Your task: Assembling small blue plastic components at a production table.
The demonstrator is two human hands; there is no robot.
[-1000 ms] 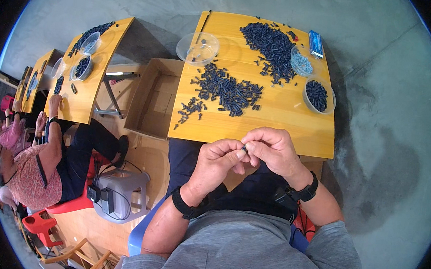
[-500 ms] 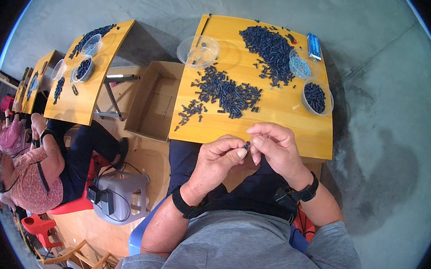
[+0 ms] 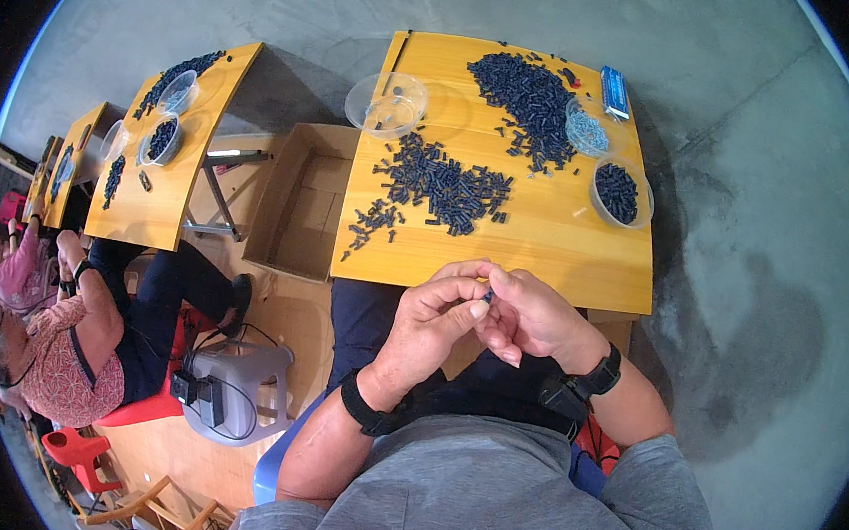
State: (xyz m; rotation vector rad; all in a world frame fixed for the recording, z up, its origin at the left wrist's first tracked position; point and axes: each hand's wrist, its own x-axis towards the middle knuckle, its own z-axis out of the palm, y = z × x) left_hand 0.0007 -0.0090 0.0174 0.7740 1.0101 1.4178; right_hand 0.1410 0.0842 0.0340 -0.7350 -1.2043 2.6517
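Note:
Just past the near edge of the yellow table [image 3: 562, 265], above my lap, my hands meet. Between the thumb and forefinger of my left hand [image 3: 430, 323] is a small dark cylindrical part [image 3: 488, 296], mostly covered by fingertips. My right hand [image 3: 544, 318] is closed against the same part, its thumb beside it and its other fingers curled below. Closest to the hands on the tabletop is a loose pile of short black cylindrical parts [image 3: 459, 197], with thinner, smaller pieces [image 3: 376, 220] scattered at its left.
A larger black pile [image 3: 520, 90] lies farther back. Right of it stand a tub of light-blue bits [image 3: 587, 129], a bowl of black parts [image 3: 617, 193] and a blue box [image 3: 615, 91]. A clear bowl [image 3: 386, 105] sits far left; a cardboard box [image 3: 296, 207] and a seated co-worker [image 3: 74, 349] are leftward.
My right hand has come in from slightly above the part, its fingers now curled in against my left fingertips. My left hand keeps its pinch, almost in place.

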